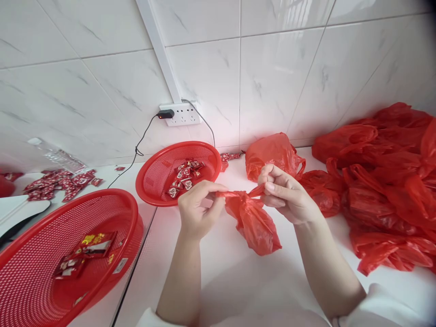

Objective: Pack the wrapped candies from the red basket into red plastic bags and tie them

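A small red plastic bag [255, 225] hangs between my hands, gathered into a knot near its top, with its filled body drooping to the lower right. My left hand [200, 206] pinches the bag's left handle end between thumb and fingers. On the other side, my right hand [284, 193] grips the right handle end, thumb pressed against the fingers. Both ends are stretched apart above the white table [218, 272]. What the bag holds cannot be made out.
A red basket [150, 181] with small packets [184, 172] stands behind my left hand. A larger red basket [30, 240] is at the left. Several red bags [384, 181] are piled right; another bag [269, 152] sits by the wall. A power strip [184, 114] has cables.
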Available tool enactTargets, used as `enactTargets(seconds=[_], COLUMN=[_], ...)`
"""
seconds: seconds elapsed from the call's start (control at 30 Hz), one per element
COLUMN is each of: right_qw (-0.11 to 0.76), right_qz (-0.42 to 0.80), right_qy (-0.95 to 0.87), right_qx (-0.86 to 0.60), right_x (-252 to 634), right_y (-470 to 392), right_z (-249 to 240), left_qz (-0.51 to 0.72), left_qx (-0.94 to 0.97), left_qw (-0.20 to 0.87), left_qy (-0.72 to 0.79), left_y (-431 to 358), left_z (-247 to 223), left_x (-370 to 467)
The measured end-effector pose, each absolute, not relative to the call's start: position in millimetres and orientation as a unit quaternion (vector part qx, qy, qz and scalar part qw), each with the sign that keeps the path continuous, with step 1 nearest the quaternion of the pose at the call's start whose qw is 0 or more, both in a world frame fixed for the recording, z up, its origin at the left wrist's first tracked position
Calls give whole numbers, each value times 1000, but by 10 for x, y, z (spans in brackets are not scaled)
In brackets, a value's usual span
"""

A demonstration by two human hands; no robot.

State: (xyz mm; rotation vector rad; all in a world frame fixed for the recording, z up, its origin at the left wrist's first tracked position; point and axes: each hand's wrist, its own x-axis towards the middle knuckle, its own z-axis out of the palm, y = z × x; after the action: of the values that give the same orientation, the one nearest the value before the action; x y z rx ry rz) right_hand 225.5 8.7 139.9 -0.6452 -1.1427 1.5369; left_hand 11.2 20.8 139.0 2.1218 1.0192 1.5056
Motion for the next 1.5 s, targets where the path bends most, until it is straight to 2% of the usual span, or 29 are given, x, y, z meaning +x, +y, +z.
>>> enactTargets(seconds=[0.13, 0.2, 0.43, 0.53, 0.63, 0.93, 1.1, 1.3, 1.5], right_qw=[527, 538, 573, 597, 593, 401, 275, 264, 258], right_qz=[620, 564, 361, 319, 294, 132, 190, 105, 50], right_qy=[-499, -515, -459, -434, -463, -641, -772, -836, -857], right_qx=[-297, -358, -575, -594, -589, -641, -541, -470, -443], right_x=[2324, 2406, 2872, 2989, 2993, 2758, 2269, 1841, 1887], right_y=[60, 53, 14, -7, 5, 142, 86, -186, -442], right_z=[1423, 1440, 1500, 1500, 1471, 1287, 887, 343, 208], left_qz=[526, 519, 535, 529, 474, 210, 199, 211, 201], left_qx=[748, 755, 726, 720, 734, 793, 806, 776, 780], left_qw=[12, -22, 16, 40, 111, 264, 304, 292, 244], left_qy=[404, 400, 433, 447, 474, 508, 467, 517, 541], left_y=[268, 299, 334, 348, 373, 408, 291, 259, 311], left_z=[1342, 1365, 1555, 1573, 1544, 1461, 1552, 1593, 1581], left_x=[125, 90, -279, -402, -423, -355, -341, -371, -365])
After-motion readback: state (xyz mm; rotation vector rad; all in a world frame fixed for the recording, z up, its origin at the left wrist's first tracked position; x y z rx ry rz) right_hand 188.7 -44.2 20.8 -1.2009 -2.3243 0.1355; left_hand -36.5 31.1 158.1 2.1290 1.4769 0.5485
